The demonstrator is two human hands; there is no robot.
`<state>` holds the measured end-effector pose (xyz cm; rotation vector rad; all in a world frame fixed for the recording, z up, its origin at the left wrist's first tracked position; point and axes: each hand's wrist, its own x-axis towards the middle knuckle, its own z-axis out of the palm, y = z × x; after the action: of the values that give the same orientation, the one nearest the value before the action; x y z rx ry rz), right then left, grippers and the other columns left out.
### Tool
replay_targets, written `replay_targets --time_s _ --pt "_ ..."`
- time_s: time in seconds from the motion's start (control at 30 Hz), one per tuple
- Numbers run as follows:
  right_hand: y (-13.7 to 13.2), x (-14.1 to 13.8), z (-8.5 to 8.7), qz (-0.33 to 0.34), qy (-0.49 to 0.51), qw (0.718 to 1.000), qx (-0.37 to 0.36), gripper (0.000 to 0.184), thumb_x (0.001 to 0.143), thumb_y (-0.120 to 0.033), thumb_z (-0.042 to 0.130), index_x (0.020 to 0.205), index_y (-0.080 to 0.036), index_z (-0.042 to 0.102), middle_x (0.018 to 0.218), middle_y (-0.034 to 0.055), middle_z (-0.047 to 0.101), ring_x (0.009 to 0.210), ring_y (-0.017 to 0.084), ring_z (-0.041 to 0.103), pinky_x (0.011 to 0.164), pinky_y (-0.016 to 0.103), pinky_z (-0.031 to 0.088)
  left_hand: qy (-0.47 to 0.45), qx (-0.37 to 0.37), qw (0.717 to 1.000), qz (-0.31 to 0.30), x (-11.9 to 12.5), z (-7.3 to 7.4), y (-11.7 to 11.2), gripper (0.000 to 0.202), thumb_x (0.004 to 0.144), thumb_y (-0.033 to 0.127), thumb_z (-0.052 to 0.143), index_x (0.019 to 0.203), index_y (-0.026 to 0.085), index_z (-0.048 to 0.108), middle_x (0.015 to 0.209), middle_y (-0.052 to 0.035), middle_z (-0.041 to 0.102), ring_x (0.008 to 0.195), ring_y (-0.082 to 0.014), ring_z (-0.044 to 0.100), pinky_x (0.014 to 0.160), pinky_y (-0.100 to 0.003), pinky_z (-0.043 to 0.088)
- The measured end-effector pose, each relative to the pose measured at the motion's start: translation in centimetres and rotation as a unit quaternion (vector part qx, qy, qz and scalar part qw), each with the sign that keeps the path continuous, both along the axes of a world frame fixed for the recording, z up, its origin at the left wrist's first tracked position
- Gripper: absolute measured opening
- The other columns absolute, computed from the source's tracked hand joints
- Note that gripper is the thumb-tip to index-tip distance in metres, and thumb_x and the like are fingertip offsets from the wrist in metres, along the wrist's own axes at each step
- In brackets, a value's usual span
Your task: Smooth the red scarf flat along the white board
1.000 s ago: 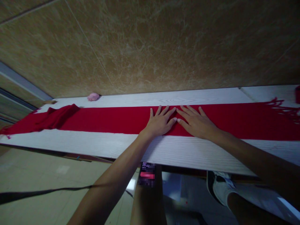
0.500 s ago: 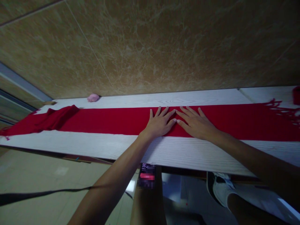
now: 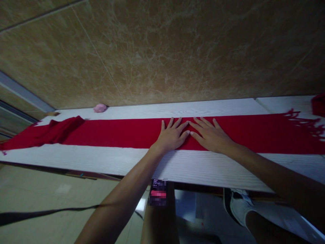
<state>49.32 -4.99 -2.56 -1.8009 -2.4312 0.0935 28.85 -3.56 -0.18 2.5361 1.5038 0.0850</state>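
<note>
A long red scarf (image 3: 122, 133) lies stretched along a white wooden tabletop (image 3: 193, 166). My left hand (image 3: 172, 135) rests flat on the scarf's middle, fingers spread. Right beside it, my right hand (image 3: 210, 135) also lies flat on the scarf with fingers apart; the two hands' fingertips nearly touch. The scarf's left end (image 3: 54, 128) is bunched and hangs off the table's left edge. Its fringed right end (image 3: 303, 118) lies at the far right.
A small pink object (image 3: 100, 107) sits at the table's back edge against the brown marbled wall (image 3: 162, 51). Another red item (image 3: 318, 104) shows at the far right. Below the table are a white shoe (image 3: 238, 205), a tiled floor and a dark strap (image 3: 45, 213).
Both hands stay flat on the scarf in the same place. The view has shifted slightly downward; nothing else has moved.
</note>
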Motion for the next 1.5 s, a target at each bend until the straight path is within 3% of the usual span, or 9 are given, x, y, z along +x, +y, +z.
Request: replay_targets --time_s 0.2,0.33,0.53,1.0,1.3,1.5 --pt "0.0 -0.1 0.2 -0.006 -0.001 1.0 -0.003 0.07 0.112 -0.055 0.034 0.173 -0.023 0.046 0.182 0.0112 0.034 0.169 0.038 0.026 0.134 0.071 0.017 -0.005 0.002 1.0 0.001 0.0 0.1 -0.1 0.062 0.117 0.052 0.034 0.176 0.034 0.034 0.186 -0.0027 0.023 0.174 -0.036 0.014 0.136 -0.074 0.011" --pt "0.1 0.2 0.4 -0.006 0.01 1.0 -0.018 0.073 0.11 -0.064 0.037 0.172 -0.026 0.047 0.183 0.0102 0.034 0.169 0.038 0.026 0.135 0.071 0.017 -0.003 0.0 1.0 0.005 0.1 0.3 -0.2 0.061 0.117 0.049 0.036 0.175 0.033 0.036 0.186 -0.0032 0.024 0.174 -0.0352 0.015 0.137 -0.073 0.011" --pt "0.2 1.1 0.1 0.0 0.013 1.0 0.007 0.075 0.11 -0.069 0.034 0.171 -0.028 0.049 0.182 0.01 0.035 0.169 0.041 0.026 0.132 0.076 0.019 -0.027 0.029 0.999 0.0 0.2 0.4 -0.3 0.062 0.116 0.049 0.036 0.175 0.031 0.036 0.185 -0.0032 0.028 0.173 -0.0309 0.02 0.139 -0.065 0.014" --pt "0.2 1.7 -0.3 0.004 0.015 1.0 0.011 0.071 0.111 -0.062 0.035 0.172 -0.028 0.047 0.182 0.0108 0.035 0.168 0.039 0.028 0.131 0.077 0.021 -0.01 0.014 1.0 -0.018 0.2 0.1 -0.4 0.062 0.116 0.054 0.037 0.173 0.03 0.041 0.185 -0.0048 0.027 0.173 -0.0326 0.02 0.139 -0.067 0.013" --pt "0.3 2.0 -0.7 0.005 0.021 1.0 0.022 0.071 0.111 -0.061 0.034 0.172 -0.027 0.047 0.181 0.0107 0.038 0.168 0.039 0.03 0.131 0.077 0.021 -0.027 0.019 0.999 0.001 0.2 0.3 -0.4 0.063 0.116 0.052 0.037 0.174 0.029 0.038 0.185 -0.0043 0.028 0.173 -0.0323 0.02 0.139 -0.066 0.015" --pt "0.3 1.8 0.2 0.003 0.031 0.999 0.027 0.072 0.111 -0.062 0.033 0.173 -0.026 0.046 0.182 0.0113 0.034 0.168 0.041 0.028 0.13 0.078 0.022 -0.015 0.013 1.0 -0.003 0.2 0.3 -0.3 0.062 0.115 0.051 0.038 0.172 0.028 0.042 0.184 -0.0059 0.03 0.173 -0.034 0.021 0.138 -0.069 0.015"
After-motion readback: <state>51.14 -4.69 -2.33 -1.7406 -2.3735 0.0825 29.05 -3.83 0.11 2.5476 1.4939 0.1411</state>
